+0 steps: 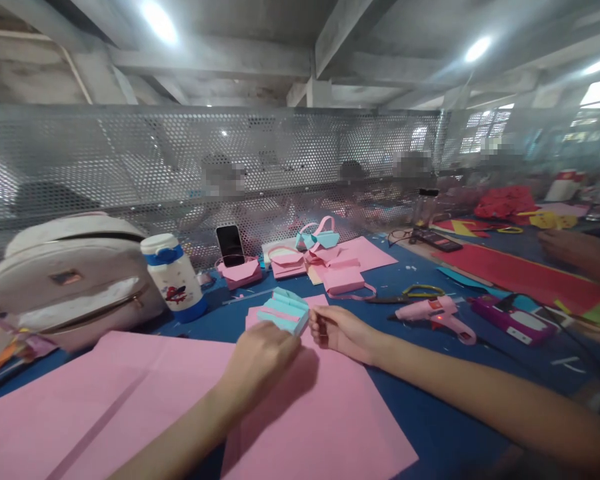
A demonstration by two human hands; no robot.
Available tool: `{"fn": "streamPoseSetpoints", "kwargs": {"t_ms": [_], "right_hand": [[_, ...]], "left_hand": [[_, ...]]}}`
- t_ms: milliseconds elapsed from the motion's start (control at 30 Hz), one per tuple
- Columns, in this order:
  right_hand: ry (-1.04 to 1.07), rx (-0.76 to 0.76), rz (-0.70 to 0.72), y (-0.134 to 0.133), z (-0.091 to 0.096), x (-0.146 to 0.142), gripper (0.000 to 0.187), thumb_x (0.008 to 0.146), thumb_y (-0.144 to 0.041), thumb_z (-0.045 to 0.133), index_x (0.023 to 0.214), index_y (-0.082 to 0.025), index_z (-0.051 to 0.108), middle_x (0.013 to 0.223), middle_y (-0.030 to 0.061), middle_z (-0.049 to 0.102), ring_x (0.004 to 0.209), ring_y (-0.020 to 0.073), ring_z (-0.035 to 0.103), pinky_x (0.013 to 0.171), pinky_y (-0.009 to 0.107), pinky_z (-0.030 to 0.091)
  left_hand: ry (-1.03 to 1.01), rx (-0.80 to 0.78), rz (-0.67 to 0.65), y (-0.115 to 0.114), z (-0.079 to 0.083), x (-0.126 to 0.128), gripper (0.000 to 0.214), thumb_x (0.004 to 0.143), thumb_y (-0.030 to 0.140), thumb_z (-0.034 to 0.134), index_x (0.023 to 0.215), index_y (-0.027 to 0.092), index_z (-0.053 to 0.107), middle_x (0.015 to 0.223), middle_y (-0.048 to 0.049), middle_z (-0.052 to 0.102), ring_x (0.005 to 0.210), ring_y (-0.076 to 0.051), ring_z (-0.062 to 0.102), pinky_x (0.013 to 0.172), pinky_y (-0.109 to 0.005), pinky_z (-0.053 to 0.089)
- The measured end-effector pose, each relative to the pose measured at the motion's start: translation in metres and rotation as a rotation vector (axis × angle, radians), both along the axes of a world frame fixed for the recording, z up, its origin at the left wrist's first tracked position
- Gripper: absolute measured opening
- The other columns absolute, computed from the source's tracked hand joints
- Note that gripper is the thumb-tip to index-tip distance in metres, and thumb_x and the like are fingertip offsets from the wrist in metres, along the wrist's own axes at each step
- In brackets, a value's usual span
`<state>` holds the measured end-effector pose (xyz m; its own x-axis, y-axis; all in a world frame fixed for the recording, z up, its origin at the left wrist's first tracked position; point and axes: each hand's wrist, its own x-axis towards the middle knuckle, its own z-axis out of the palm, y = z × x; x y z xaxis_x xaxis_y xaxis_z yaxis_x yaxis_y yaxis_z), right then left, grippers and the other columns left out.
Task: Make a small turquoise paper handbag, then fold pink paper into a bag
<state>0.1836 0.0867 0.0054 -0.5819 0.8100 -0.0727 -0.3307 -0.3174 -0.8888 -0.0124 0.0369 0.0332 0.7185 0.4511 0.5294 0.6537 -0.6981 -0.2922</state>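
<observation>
A light blue folded paper piece [284,308] with a pink strip across it lies over the pink paper sheets in front of me. My left hand [264,350] is closed on its near edge, the fingertips hidden under the knuckles. At the right edge of the blue piece is my right hand [337,332], its fingers curled and thumb pressed to the forefinger. Whatever that pinch holds is too small to make out. Beneath both hands spreads a large pink paper sheet [325,413]; another pink sheet [170,380] extends to the left.
A pink glue gun [433,312] with a red light lies right, by yellow-handled scissors [423,292] and a purple box [513,320]. Small pink paper bags [345,279], a phone [229,244], a bottle [173,280] and a backpack [75,280] stand behind. Another person's hand [575,250] is far right.
</observation>
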Motion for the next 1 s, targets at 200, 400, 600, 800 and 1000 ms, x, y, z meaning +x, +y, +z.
{"fn": "streamPoseSetpoints", "kwargs": {"t_ms": [200, 400, 600, 800, 1000], "right_hand": [[-0.040, -0.079, 0.094, -0.007, 0.003, 0.006, 0.029, 0.077, -0.039, 0.070, 0.070, -0.014, 0.057, 0.068, -0.0002, 0.056, 0.060, 0.0087, 0.053, 0.060, 0.022, 0.043], [-0.368, 0.369, 0.167, 0.004, 0.017, 0.027, 0.036, 0.087, -0.045, 0.062, 0.082, -0.011, 0.071, 0.084, 0.0077, 0.068, 0.076, 0.0153, 0.063, 0.075, 0.029, 0.050], [-0.652, 0.793, 0.118, 0.005, 0.021, 0.042, 0.021, 0.091, -0.026, 0.055, 0.092, -0.018, 0.074, 0.094, 0.0062, 0.072, 0.086, 0.0192, 0.066, 0.079, 0.031, 0.050], [-0.747, 0.904, 0.130, -0.004, 0.002, 0.035, 0.014, 0.082, -0.019, 0.071, 0.095, -0.020, 0.074, 0.094, 0.0048, 0.070, 0.086, 0.0179, 0.064, 0.074, 0.026, 0.048], [-0.765, 0.980, 0.071, -0.007, -0.016, 0.023, 0.006, 0.085, -0.020, 0.069, 0.091, -0.018, 0.071, 0.091, 0.0040, 0.066, 0.083, 0.0152, 0.061, 0.073, 0.024, 0.046]], "left_hand": [[-0.027, -0.022, -0.173, -0.054, -0.026, 0.033, 0.016, 0.083, 0.010, 0.058, 0.096, 0.012, 0.066, 0.098, -0.0099, 0.073, 0.077, -0.021, 0.067, 0.063, -0.031, 0.049], [-0.036, -0.070, -0.181, -0.055, -0.042, 0.024, 0.023, 0.084, 0.008, 0.054, 0.102, 0.009, 0.067, 0.106, -0.0132, 0.073, 0.087, -0.026, 0.069, 0.068, -0.035, 0.055], [-0.017, -0.021, -0.153, -0.054, -0.051, 0.014, 0.033, 0.095, 0.013, 0.039, 0.111, 0.012, 0.068, 0.114, -0.0089, 0.072, 0.096, -0.025, 0.070, 0.076, -0.035, 0.056], [0.072, 0.004, -0.138, -0.052, -0.059, 0.005, 0.037, 0.101, 0.019, 0.034, 0.115, 0.019, 0.068, 0.121, -0.0040, 0.070, 0.102, -0.022, 0.068, 0.081, -0.033, 0.055], [0.068, -0.003, -0.124, -0.049, -0.064, 0.002, 0.039, 0.102, 0.020, 0.032, 0.120, 0.022, 0.067, 0.125, -0.0018, 0.067, 0.108, -0.020, 0.066, 0.085, -0.031, 0.055]]}}
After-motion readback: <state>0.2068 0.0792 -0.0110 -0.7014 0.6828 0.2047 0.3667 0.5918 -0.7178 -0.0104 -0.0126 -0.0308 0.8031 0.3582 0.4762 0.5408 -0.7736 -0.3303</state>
